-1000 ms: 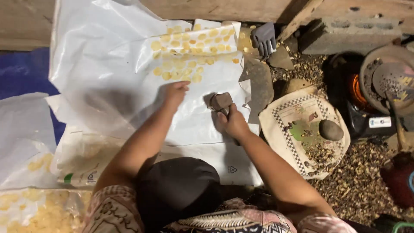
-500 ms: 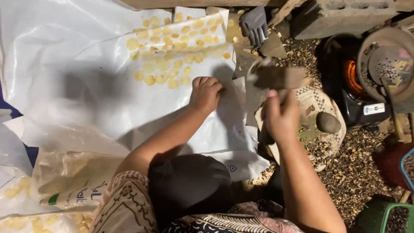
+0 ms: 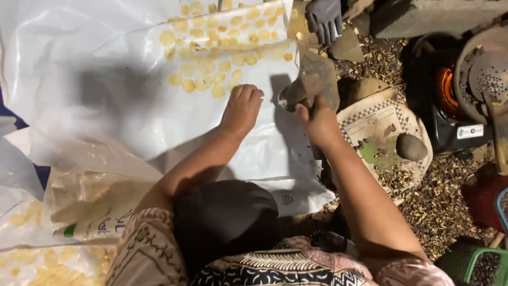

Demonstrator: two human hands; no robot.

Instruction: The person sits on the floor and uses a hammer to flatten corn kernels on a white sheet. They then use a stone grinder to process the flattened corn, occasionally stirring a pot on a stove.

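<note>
My left hand [image 3: 241, 108] lies flat, fingers together, on a white plastic sheet [image 3: 106, 95], just below rows of thin yellow flattened discs [image 3: 217, 53]. My right hand [image 3: 319, 121] is closed around a brownish stone [image 3: 300, 90], held low over the sheet's right edge beside a flat dark stone slab [image 3: 325, 69]. The two hands are about a hand's width apart. A dark cap and patterned sleeves fill the lower middle of the view.
To the right lies a woven tray [image 3: 370, 119] with a round stone [image 3: 411, 146]. Beyond it stand a glowing stove [image 3: 447, 87] and a perforated ladle [image 3: 489, 74]. A concrete block [image 3: 434, 16] and grey glove [image 3: 324, 18] are at the top, husk litter [image 3: 439, 206] on the ground.
The right hand lifted the stone up off the sheet, then brought it back down beside the slab. The left hand stayed pressed on the sheet near the discs.
</note>
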